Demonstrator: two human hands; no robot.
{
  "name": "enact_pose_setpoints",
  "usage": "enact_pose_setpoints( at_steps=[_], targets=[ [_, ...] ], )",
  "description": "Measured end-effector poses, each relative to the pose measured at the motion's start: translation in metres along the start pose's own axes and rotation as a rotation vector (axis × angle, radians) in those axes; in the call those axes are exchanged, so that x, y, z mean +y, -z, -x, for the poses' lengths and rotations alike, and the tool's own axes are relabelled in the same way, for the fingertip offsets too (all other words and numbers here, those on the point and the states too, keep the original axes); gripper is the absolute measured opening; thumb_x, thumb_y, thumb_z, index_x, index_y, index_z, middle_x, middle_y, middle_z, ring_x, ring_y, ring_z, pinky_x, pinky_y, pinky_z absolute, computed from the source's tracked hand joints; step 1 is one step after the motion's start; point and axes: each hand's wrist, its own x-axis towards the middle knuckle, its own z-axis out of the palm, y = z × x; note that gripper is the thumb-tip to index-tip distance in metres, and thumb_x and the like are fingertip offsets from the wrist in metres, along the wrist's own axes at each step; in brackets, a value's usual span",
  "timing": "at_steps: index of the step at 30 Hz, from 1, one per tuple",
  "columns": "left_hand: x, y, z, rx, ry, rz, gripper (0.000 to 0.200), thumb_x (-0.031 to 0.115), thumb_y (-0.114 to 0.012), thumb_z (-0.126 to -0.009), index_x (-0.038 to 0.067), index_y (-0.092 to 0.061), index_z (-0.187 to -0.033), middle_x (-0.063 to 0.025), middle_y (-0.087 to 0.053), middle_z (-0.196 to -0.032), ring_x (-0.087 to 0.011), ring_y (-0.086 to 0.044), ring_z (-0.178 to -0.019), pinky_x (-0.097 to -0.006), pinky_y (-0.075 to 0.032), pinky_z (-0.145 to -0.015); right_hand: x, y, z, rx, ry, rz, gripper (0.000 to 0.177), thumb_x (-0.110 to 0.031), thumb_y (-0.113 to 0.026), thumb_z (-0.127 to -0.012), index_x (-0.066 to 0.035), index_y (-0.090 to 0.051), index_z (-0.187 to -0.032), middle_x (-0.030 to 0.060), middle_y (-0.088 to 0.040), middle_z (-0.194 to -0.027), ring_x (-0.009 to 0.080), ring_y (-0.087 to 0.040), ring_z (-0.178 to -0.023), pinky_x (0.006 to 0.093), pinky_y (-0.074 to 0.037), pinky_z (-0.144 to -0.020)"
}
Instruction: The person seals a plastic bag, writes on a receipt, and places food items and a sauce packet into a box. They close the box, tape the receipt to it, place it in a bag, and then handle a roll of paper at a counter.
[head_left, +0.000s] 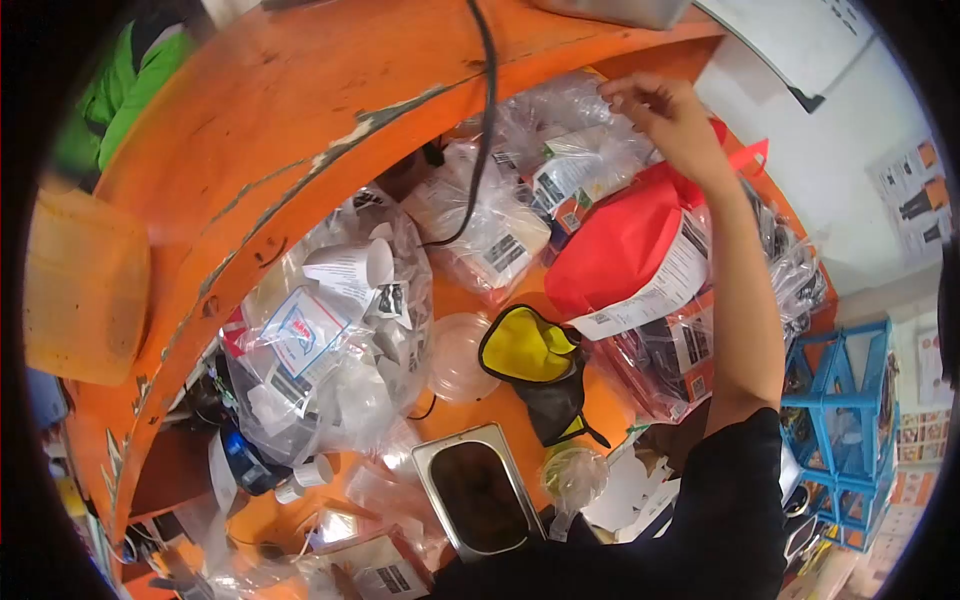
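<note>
Orange paint, chipped along its curved front edge, covers the ledge (300,70) above the work surface, and from my distant seat I see wrapped goods crowded beneath it. Printed slips face outward through the plastic, probably so each can be read without unwrapping. The red bag (615,245) wears its white slip (655,292) on the outside, likely for the same reason. Cups and a box sit gathered inside one big clear bag (312,432), which seems meant to keep loose pieces together. Nearer the body lie a black-and-yellow pouch (548,372) and a steel pan (458,438).

My right hand (662,112) reaches across to the far end, forearm passing over the red bag, with the fingers loosely bent and partly spread. Its fingertips are over the clear plastic bags (568,108) just under the ledge (whether they pinch the film or merely hover, I cannot tell). My left hand is out of view, so I cannot say how it stands.
</note>
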Motion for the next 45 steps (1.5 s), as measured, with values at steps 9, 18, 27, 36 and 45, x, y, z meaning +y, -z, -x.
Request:
enact_pose_setpoints(
  at_steps=[9, 18, 27, 36, 45],
  targets=[
    [0.013, 0.000, -0.011, 0.008, -0.067, 0.003, 0.026, 0.021, -0.053, -0.090, 0.000, -0.056, -0.105, -0.0126, -0.061, -0.094, -0.0224, -0.057, -0.081, -0.0341, -0.047, -0.071, -0.035, 0.071, 0.064, -0.012, -0.078, 0.034, 0.018, -0.013, -0.059, -0.086, 0.001, -0.065, -0.095, 0.0049, -0.063, -0.079, 0.0093, -0.055, -0.072, 0.0249, -0.045, -0.067],
    [0.025, -0.005, -0.003, 0.038, -0.087, 0.015, 0.028, 0.022, -0.052, -0.091, -0.003, -0.056, -0.103, -0.0157, -0.060, -0.093, -0.0242, -0.056, -0.083, -0.0364, -0.046, -0.073, -0.016, 0.082, 0.114, 0.037, -0.473, 0.151, 0.022, -0.019, -0.062, -0.084, 0.002, -0.065, -0.089, 0.0083, -0.063, -0.073, 0.0151, -0.057, -0.069, 0.0292, -0.045, -0.067],
    [0.025, 0.002, 0.015, 0.042, -0.089, 0.026, 0.031, 0.023, -0.051, -0.093, -0.007, -0.056, -0.101, -0.0189, -0.059, -0.093, -0.0260, -0.054, -0.085, -0.0386, -0.045, -0.075, 0.034, 0.029, 0.138, -0.027, -0.276, 0.024, 0.047, -0.036, -0.063, -0.082, 0.001, -0.056, -0.110, 0.0204, -0.059, -0.109, 0.0330, -0.056, -0.102, 0.0390, -0.043, -0.087],
    [0.018, 0.011, 0.033, 0.047, -0.077, 0.036, 0.033, 0.023, -0.050, -0.094, -0.008, -0.056, -0.100, -0.0208, -0.059, -0.093, -0.0271, -0.053, -0.085, -0.0398, -0.044, -0.076, -0.033, 0.045, 0.243, 0.184, -0.236, 0.581, 0.024, -0.019, -0.062, -0.083, 0.001, -0.056, -0.095, 0.0128, -0.059, -0.090, 0.0288, -0.052, -0.089, 0.0373, -0.040, -0.077],
    [0.023, -0.001, 0.013, 0.057, -0.181, 0.088, 0.033, 0.023, -0.050, -0.093, -0.008, -0.056, -0.100, -0.0210, -0.059, -0.093, -0.0272, -0.053, -0.084, -0.0395, -0.043, -0.076, -0.004, 0.046, 0.306, 1.063, -0.396, -0.175, 0.036, -0.017, -0.049, -0.095, -0.003, -0.051, -0.063, -0.0084, -0.037, -0.059, 0.0007, -0.028, -0.056, 0.0209, -0.021, -0.050]
  ],
)
